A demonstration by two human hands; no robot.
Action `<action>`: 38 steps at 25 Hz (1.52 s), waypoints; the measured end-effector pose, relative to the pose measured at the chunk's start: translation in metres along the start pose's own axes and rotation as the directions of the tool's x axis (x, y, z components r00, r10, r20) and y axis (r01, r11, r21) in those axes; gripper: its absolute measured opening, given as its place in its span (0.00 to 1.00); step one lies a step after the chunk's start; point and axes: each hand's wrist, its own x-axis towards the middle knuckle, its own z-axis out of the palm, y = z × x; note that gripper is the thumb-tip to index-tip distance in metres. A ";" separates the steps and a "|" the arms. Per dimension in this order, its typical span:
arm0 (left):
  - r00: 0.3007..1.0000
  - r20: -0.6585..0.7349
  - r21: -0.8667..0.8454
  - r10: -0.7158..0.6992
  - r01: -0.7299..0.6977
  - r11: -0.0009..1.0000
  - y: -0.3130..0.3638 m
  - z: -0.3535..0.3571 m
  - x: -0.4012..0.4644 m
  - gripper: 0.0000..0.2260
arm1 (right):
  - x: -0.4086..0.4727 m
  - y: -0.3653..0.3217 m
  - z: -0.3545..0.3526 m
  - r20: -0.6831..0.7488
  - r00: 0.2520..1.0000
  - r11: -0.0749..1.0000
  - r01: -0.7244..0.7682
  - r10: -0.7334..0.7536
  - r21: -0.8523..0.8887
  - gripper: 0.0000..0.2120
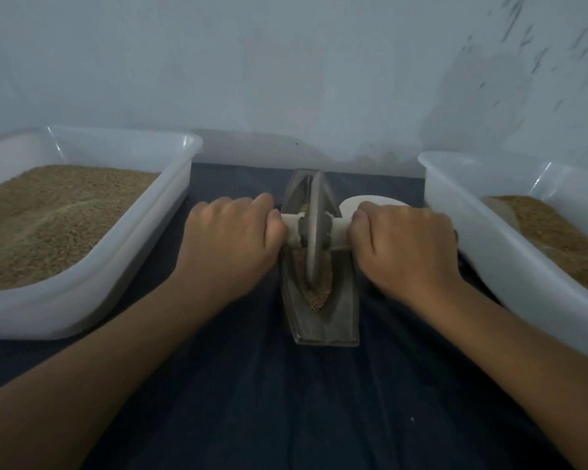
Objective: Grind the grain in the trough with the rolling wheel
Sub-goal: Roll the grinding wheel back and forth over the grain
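Note:
A grey boat-shaped metal trough [345,310] lies lengthwise on the dark cloth in the middle. Tan grain [316,298] fills its groove. The grey rolling wheel [314,232] stands upright in the groove near the trough's middle, on a pale wooden axle [294,228] that sticks out to both sides. My left hand [230,242] grips the axle's left end, fingers curled round it. My right hand [404,245] grips the right end the same way. Both axle ends are hidden inside my fists.
A large white plastic tub [123,252] of tan grain stands at the left. A second white tub [482,239] with grain stands at the right, close to my right wrist. A pale scoop-like object [370,200] lies behind my right hand. A pale wall rises just behind the trough.

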 end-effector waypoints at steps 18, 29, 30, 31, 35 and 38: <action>0.944 0.330 0.306 0.016 -0.123 0.944 -0.014 0.018 0.037 0.08 | 0.067 0.013 0.026 0.323 0.946 0.996 0.063 -0.037 -0.069 0.31; 0.998 0.060 0.164 -0.022 0.011 0.986 -0.001 0.006 0.013 0.15 | 0.012 0.008 0.013 0.025 0.999 1.000 0.022 -0.021 -0.017 0.22; 0.996 0.080 0.200 -0.029 0.013 0.980 -0.004 0.014 0.023 0.14 | 0.027 0.011 0.020 0.101 0.994 0.997 0.036 -0.030 -0.061 0.22; 0.994 0.109 0.252 0.004 -0.032 0.967 -0.008 0.024 0.033 0.12 | 0.045 0.016 0.028 0.176 0.982 0.992 0.080 -0.062 -0.099 0.21; 0.972 0.234 0.364 0.022 -0.109 0.925 -0.020 0.045 0.080 0.08 | 0.096 0.032 0.051 0.458 0.888 0.999 0.039 -0.028 -0.014 0.21; 0.972 0.236 0.337 -0.014 -0.069 0.939 -0.020 0.047 0.083 0.11 | 0.098 0.033 0.054 0.440 0.898 1.000 -0.003 -0.008 0.023 0.25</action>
